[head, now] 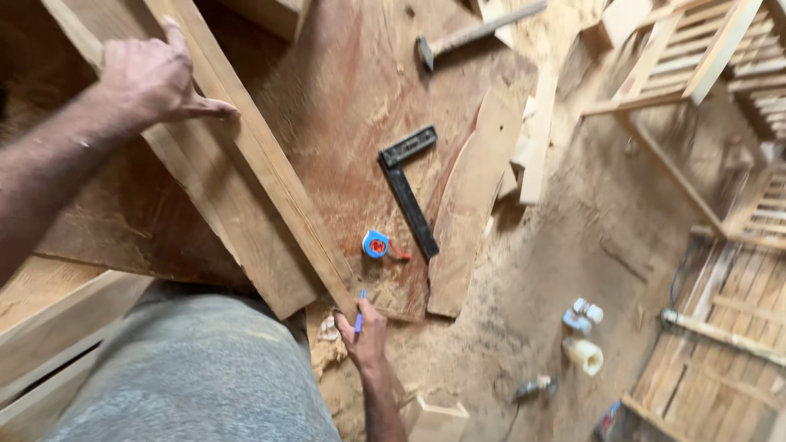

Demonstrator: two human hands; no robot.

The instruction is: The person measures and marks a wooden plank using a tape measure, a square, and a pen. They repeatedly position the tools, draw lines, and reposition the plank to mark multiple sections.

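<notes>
Plank (246, 155) under left hand (151, 78); right hand (364, 331) grips pen (359, 315).

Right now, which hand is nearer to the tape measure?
Right. The right hand, holding a blue pen at the plank's near end, is just below the tape measure; the left hand rests far up the plank.

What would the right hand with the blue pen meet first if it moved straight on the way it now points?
The right hand points its blue pen up the picture at the near end of the long plank, probably first; depth is unclear.
</notes>
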